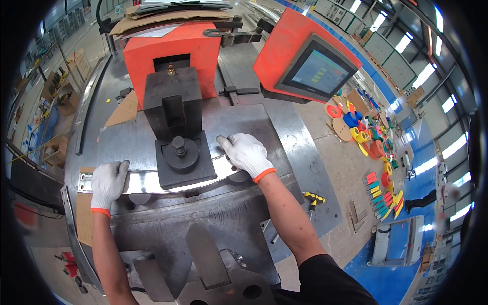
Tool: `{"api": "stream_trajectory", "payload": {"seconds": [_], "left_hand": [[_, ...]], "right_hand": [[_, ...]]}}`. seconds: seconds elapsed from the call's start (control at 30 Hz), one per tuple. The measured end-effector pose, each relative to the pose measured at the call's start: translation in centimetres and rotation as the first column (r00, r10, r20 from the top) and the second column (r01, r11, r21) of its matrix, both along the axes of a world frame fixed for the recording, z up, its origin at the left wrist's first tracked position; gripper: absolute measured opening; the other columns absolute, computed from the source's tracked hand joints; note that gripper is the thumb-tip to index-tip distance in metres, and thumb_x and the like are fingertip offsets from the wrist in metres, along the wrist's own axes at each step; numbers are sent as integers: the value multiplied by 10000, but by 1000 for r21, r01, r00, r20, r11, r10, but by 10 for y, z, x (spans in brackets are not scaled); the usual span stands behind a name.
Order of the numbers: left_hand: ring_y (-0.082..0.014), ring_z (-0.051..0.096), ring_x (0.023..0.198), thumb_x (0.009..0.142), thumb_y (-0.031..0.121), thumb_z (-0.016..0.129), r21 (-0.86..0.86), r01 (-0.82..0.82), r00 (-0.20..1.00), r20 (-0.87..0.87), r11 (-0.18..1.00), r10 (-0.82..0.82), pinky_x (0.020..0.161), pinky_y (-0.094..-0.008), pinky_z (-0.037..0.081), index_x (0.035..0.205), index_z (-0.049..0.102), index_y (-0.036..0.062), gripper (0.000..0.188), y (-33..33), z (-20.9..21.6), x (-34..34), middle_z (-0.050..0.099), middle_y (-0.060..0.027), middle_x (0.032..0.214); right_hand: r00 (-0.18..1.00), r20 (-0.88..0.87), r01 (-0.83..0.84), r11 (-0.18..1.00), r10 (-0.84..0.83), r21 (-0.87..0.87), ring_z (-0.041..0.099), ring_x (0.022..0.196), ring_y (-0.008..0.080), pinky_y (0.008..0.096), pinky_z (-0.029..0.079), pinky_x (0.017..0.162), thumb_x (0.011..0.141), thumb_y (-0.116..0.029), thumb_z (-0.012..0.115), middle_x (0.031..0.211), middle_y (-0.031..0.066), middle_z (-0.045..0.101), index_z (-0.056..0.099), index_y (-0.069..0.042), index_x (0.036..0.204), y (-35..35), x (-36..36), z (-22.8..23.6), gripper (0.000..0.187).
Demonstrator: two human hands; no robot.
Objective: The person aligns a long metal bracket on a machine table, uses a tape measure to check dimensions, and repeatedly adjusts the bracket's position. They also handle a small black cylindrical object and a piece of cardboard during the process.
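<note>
A shiny flat metal bar point(142, 181) lies crosswise in the press, with holes at its left end. Its middle passes under the dark steel press head point(185, 173) and is hidden there. My left hand point(108, 184), in a white glove with an orange cuff, grips the bar near that left end. On the other side of the head, my right hand point(248, 154), gloved the same way, is closed over the bar's right part with the thumb pointing left. The fingertips of both hands are partly hidden. Dark rounded dies point(141, 199) sit along the bar's near edge.
The red machine body point(173, 43) stands behind the head, with cardboard and sheets point(168, 18) stacked on top. A touchscreen point(318, 68) in a red housing rises at the right. A yellow-handled tool point(314, 200) lies on the steel table. Coloured tape rolls point(376, 148) are on the floor.
</note>
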State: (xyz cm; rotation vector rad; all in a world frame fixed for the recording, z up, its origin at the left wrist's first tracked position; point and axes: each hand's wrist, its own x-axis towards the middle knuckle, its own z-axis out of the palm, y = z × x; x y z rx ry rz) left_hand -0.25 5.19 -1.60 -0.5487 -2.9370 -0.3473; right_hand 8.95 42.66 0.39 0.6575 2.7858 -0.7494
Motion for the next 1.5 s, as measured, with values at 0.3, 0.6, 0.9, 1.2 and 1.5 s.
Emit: {"api": "stream_trajectory", "payload": {"seconds": [0.3,0.6,0.9,1.2,1.5], "left_hand": [[-468,693,785,1024,409,623,4,0,1000,1,1000,0,737,-561,520,798,752,4,481,1,0,-1,684,-267,768],[-459,710,836,1033,432,571,-16,17,999,35,1000,-16,776,-562,541,864,782,43,474,-1,4,1,722,-250,836],[-440,712,781,1059,494,541,-69,-9,995,94,998,15,760,-541,550,849,794,62,542,-1,7,2,717,-227,778],[-433,710,762,1057,495,549,-59,-4,997,74,998,8,751,-536,548,841,795,66,540,1,7,2,708,-219,747],[-448,704,786,1049,473,564,-56,-6,998,64,998,9,748,-551,536,840,782,61,511,1,9,1,709,-231,779]], "right_hand": [[1000,17,5,1000,-5,-7,762,948,346,476,577,896,1055,-618,487,797,114,767,809,-88,987,2,-1,0,624],[987,-152,-40,998,48,52,765,812,354,475,568,857,1030,-611,500,688,173,717,772,-18,891,5,-1,-18,667],[999,29,22,1000,-23,22,744,1024,399,494,545,932,1032,-666,467,913,210,771,785,-43,977,1,-7,-13,702],[1000,-9,22,1000,-22,7,748,988,396,487,547,911,1033,-669,467,856,184,765,781,-47,955,4,-7,-16,702],[1000,-1,23,999,-23,-30,752,1004,389,487,551,929,1040,-629,476,866,191,770,787,-32,975,4,-7,-16,676]]}}
